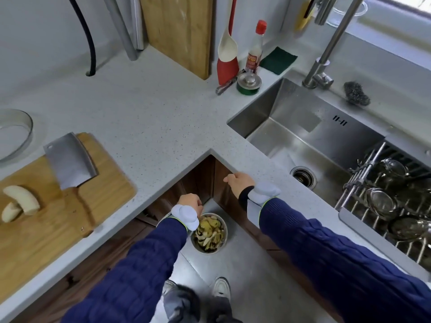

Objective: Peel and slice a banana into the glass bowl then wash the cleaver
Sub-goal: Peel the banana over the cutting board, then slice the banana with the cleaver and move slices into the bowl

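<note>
A peeled banana lies in two pieces, a long one (pixel 22 198) and a short one (pixel 9 212), on the wooden cutting board (pixel 70 220) at the left. The cleaver (pixel 70 160) lies flat on the same board, handle toward me. The glass bowl (pixel 25 136) stands behind the board at the left edge, partly cut off. My left hand (pixel 190 202) hangs below the counter, just above a small metal bin (pixel 222 241) full of banana peel; its fingers point down and are hidden. My right hand (pixel 239 183) holds the counter's inner corner edge, fingers bent.
The steel sink (pixel 291 136) with tap (pixel 326 54) lies to the right, with a rack of glass lids (pixel 384 201) in its near half. A steel scourer (pixel 356 93), green sponge (pixel 278 60), bottle (pixel 255 50), red spatula (pixel 228 54) and an upright board (pixel 179 31) line the back.
</note>
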A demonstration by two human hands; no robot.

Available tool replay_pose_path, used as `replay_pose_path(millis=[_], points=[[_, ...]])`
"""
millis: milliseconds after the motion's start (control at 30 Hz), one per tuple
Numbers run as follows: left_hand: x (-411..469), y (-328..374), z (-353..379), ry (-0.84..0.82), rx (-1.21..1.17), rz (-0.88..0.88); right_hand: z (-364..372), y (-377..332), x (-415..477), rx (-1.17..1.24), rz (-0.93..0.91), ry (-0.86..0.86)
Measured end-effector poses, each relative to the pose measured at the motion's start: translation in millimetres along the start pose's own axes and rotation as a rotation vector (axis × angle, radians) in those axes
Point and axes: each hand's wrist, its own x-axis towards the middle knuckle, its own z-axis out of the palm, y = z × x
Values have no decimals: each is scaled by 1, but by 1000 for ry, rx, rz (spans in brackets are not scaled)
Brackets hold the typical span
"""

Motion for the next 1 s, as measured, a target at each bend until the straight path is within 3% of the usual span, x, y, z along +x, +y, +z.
replay_pose_path(millis=[333, 500, 633, 1000], points=[[-19, -9, -61, 124, -153, 60, 3, -70, -20, 56, -100, -25], [-35, -30, -97, 227, -281, 51, 11, -119, -36, -102, -188, -43], [-48, -69, -125, 292, -396, 10, 36, -152, -45, 106, -222, -102], [-95, -209, -172, 444, -442, -121, 143, -248, -68, -111, -384, -233]])
